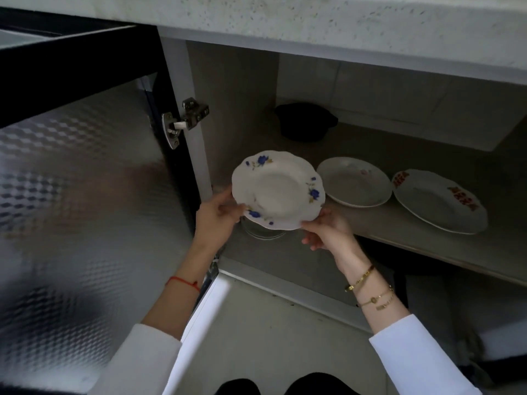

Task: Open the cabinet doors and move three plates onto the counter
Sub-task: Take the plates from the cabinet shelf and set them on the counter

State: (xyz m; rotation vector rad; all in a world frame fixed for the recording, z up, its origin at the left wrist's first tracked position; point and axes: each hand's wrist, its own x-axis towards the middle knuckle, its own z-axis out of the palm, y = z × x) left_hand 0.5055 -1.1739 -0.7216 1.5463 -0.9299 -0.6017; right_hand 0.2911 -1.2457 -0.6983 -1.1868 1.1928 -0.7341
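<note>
A white scalloped plate with blue flowers (278, 191) is held tilted in front of the open cabinet. My left hand (218, 216) grips its left rim and my right hand (328, 228) grips its lower right rim. On the cabinet shelf (399, 223) lie a plain white plate with a faint pink mark (355, 182) and, to its right, a white plate with red patterns (439, 201). The left cabinet door (85, 181), with a textured metallic inner face, stands open. The speckled counter (313, 21) runs above the cabinet.
A black pot (305, 122) sits at the back of the shelf. A glass dish (263, 230) rests below the held plate on the cabinet's lower level. A metal hinge (185, 121) joins the door to the frame. Light floor lies in front.
</note>
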